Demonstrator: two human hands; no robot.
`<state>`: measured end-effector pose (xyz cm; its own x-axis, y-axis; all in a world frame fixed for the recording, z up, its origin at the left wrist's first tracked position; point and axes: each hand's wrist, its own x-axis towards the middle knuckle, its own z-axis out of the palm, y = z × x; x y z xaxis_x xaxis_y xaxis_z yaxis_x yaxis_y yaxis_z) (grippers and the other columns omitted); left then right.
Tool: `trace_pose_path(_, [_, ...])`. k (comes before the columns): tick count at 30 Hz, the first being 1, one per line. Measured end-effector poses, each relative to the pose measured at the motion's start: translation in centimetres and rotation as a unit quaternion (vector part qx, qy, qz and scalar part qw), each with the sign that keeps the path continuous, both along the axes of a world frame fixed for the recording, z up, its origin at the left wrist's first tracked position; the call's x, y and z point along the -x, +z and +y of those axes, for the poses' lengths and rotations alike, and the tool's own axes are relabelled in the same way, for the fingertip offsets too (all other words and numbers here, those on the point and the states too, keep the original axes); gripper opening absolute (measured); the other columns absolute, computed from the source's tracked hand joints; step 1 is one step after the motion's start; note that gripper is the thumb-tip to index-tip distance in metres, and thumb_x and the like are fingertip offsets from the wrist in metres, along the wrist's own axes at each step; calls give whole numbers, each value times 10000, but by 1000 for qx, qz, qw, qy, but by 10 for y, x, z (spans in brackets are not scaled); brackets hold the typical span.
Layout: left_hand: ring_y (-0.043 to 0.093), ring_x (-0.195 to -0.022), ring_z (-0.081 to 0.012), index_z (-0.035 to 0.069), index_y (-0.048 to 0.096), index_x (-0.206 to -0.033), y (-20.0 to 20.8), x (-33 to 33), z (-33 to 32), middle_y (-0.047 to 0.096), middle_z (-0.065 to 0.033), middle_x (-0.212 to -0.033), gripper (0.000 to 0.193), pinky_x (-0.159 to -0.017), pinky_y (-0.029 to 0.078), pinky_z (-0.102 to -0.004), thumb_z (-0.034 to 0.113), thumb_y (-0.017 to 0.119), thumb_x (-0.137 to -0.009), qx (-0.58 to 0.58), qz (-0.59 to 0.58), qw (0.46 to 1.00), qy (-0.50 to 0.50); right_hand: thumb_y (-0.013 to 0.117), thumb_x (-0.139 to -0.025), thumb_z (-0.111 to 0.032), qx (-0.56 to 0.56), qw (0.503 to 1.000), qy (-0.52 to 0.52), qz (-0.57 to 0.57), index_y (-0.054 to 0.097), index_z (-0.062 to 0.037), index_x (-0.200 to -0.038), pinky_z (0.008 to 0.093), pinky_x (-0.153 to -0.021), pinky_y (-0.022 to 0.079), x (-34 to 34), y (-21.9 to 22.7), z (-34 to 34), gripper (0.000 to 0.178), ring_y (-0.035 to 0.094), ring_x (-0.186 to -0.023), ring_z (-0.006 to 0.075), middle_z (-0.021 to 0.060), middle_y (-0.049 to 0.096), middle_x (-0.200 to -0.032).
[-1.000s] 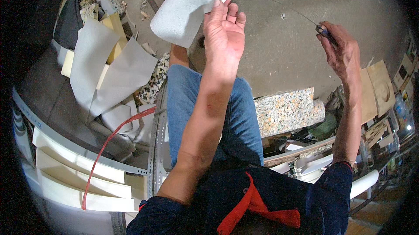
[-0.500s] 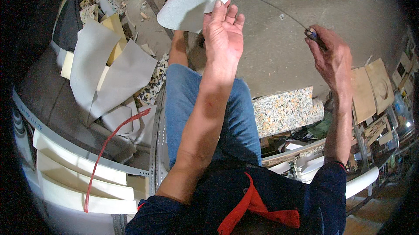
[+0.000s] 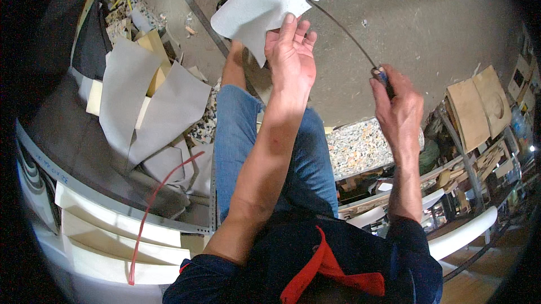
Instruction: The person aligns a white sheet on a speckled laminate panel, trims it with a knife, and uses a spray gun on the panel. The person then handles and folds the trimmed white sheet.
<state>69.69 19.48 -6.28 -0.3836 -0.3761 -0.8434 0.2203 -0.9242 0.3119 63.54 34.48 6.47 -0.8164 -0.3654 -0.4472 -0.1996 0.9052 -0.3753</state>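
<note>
My left hand (image 3: 291, 50) holds a pale grey sheet (image 3: 256, 13) by its near edge, its thumb at the edge and the other fingers partly curled. The sheet is bent, with a rounded left end and a pointed flap hanging down beside the hand; its far part runs out of view. To the right, my right hand (image 3: 397, 106) is closed round the short dark handle of a long, thin-bladed knife (image 3: 345, 32). The narrow, slightly bowed blade reaches up and left to the sheet's edge, just beyond my left fingers. Whether the tip is in the material is unclear.
Grey sheet offcuts (image 3: 129, 89) lie heaped at the left, near a red cord (image 3: 148, 208) and cream curved panels (image 3: 112, 247). A speckled foam block (image 3: 360, 149) lies beyond my knees. Brown flat pieces (image 3: 470, 106) lean on a metal rack at the right.
My right hand has come left and nearer to me with the knife, so the blade slants more steeply. The sheet's near corner now hangs lower as a pointed flap. The whole view has shifted slightly.
</note>
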Motion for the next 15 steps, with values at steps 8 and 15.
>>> trace_pose_path(8, [629,-988,-197,74,576,-1076,0,-9,-19,645,-47,-1055,238,-827,497,-378,152,720,-903,40,-39,996,-65,688,-872,-100,-33,996,-79,-19,664,25,-1108,382,-660,524,-31,5,-38,269,689,-757,298,214,684,-896])
trace_pose_path(15, [653,-984,-211,66,545,-1027,5,-13,-40,663,-73,-1032,253,-835,521,-378,103,747,-880,37,-90,990,-98,669,-869,-107,1,990,-143,-7,661,48,-1103,416,-760,534,-43,-13,-66,281,688,-867,376,247,689,-955])
